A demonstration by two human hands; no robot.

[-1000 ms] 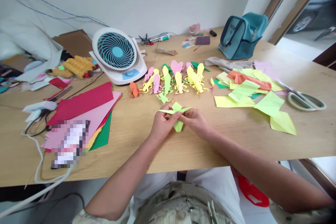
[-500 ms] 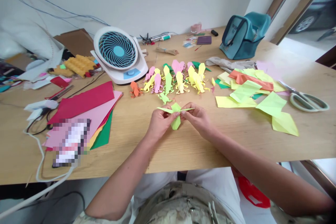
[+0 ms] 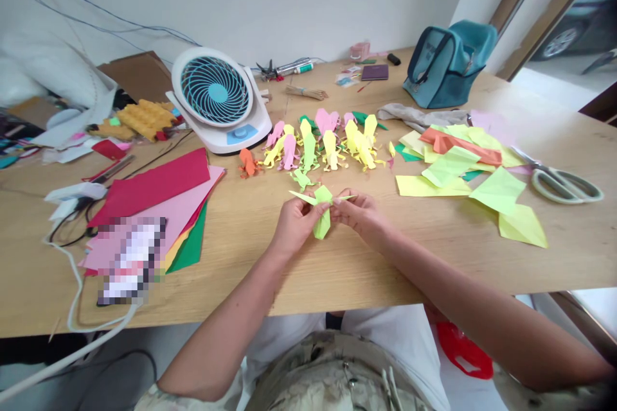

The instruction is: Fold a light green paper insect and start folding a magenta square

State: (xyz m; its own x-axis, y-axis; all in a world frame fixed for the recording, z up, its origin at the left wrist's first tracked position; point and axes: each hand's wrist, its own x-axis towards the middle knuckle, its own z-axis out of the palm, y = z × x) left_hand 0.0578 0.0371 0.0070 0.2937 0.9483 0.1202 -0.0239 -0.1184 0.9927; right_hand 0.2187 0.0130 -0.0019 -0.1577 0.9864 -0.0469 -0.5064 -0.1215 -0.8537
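Between my hands, above the near middle of the table, is a light green origami figure with thin points sticking out to both sides. My left hand pinches its middle and left side, thumb on top. On the other side, my right hand is closed with thumb and finger on the right-hand point. Just beyond them lies a small green folded paper figure. Behind it stand several folded paper figures in yellow, pink and green, with an orange one at the left.
A white fan stands behind at the left, near coloured paper sheets and a blurred-out flat object. On the right are loose paper pieces, scissors, a grey cloth and a teal bag.
My right hand has shifted slightly on the right-hand point, and the green origami figure has tilted a little. The left hand keeps its pinch.
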